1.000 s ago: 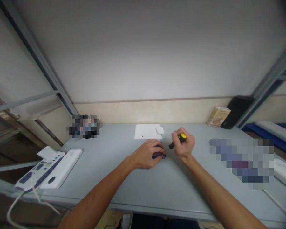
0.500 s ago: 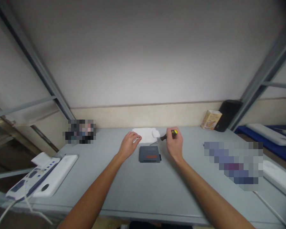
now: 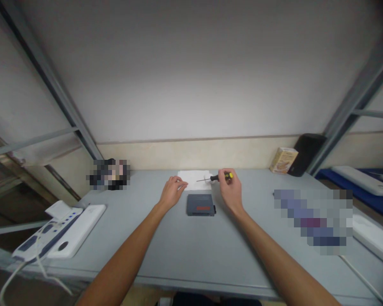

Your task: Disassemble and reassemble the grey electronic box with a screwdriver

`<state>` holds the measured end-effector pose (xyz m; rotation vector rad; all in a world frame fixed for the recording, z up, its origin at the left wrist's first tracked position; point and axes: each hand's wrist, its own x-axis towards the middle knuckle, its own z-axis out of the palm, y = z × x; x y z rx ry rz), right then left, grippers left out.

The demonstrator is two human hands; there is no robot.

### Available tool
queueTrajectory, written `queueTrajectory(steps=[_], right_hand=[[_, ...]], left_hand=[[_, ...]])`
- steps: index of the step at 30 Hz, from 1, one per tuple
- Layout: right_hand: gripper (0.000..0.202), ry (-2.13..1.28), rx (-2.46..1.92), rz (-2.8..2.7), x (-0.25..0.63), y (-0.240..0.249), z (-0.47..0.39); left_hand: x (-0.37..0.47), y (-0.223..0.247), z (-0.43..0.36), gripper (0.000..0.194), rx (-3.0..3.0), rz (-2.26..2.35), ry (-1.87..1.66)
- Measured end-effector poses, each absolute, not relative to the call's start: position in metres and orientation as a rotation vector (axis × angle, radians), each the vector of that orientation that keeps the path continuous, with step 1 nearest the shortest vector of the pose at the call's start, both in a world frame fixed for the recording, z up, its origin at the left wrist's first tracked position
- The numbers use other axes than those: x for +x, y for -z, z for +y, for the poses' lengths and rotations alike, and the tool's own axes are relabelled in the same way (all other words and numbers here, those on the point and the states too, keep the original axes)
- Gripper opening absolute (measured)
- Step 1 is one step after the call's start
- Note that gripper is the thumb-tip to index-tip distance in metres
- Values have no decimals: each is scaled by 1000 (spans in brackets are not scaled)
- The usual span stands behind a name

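My right hand (image 3: 231,189) is closed round the black and yellow handle of a screwdriver (image 3: 214,178). Its thin shaft points left, almost level, over a white sheet of paper (image 3: 188,174). At the paper's left edge is my left hand (image 3: 172,191), thumb and fingertips pinched together; whatever they hold, if anything, is too small to make out. Between my wrists, in front of the paper, a flat dark grey box (image 3: 200,202) with red lettering lies on the table. A small white object (image 3: 207,175) on the paper is partly hidden behind the screwdriver.
White power strips (image 3: 47,233) with cables lie on the grey table (image 3: 178,250) at the left. A yellow carton (image 3: 283,160) and a black upright case (image 3: 306,154) stand at the back right. Blurred-out items lie on both sides. Metal posts (image 3: 51,93) frame the table.
The screwdriver's shaft has swung up from near the grey box's back edge to almost level over the paper. My right hand has shifted slightly left; my left hand has barely moved.
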<state>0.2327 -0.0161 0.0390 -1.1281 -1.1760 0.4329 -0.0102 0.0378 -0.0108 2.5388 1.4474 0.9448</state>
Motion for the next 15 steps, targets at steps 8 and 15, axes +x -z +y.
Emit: queueTrajectory(steps=[8,15], right_hand=[[36,-442,-1134,-1162,237,-35,-12],[34,-438,-1141,-1177,235,-41,-16]], left_hand=[[-12,12,40,24,2500,1472,-963],[-13,17,43,26,2447,1454,-1024]])
